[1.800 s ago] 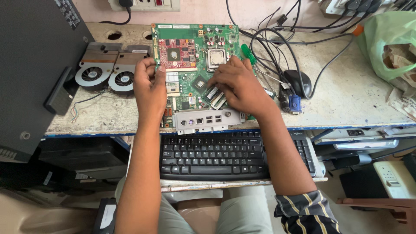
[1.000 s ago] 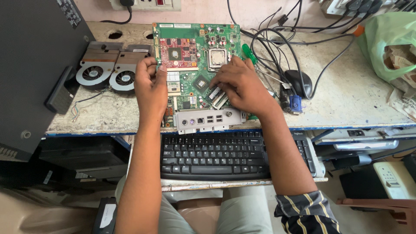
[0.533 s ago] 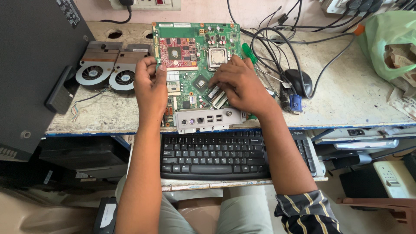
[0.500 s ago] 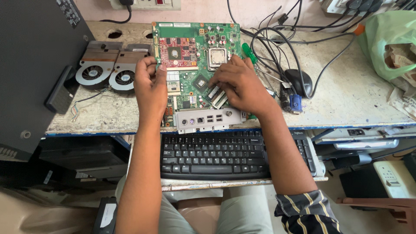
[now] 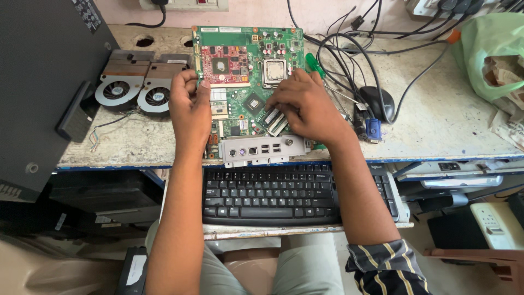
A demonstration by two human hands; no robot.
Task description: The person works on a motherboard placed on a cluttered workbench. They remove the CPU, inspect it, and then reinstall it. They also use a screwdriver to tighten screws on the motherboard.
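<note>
Right hand [image 5: 305,106] spread flat, fingertips pressing the memory sticks [image 5: 274,121] on the green motherboard [image 5: 248,90]; left hand [image 5: 190,106] curled, gripping the board's left edge. Board lies on a worn pale workbench [image 5: 436,125]: twin cooling fans [image 5: 134,93] left of it, black mouse [image 5: 376,102] and cables right, black keyboard [image 5: 273,194] below on a lower shelf.

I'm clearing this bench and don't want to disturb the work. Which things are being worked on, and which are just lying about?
In hand:
- green circuit board, gripped by left hand
- memory sticks under right hand

Lying about:
- two round cooling fans
- black keyboard
- black mouse
- green plastic bag
</note>
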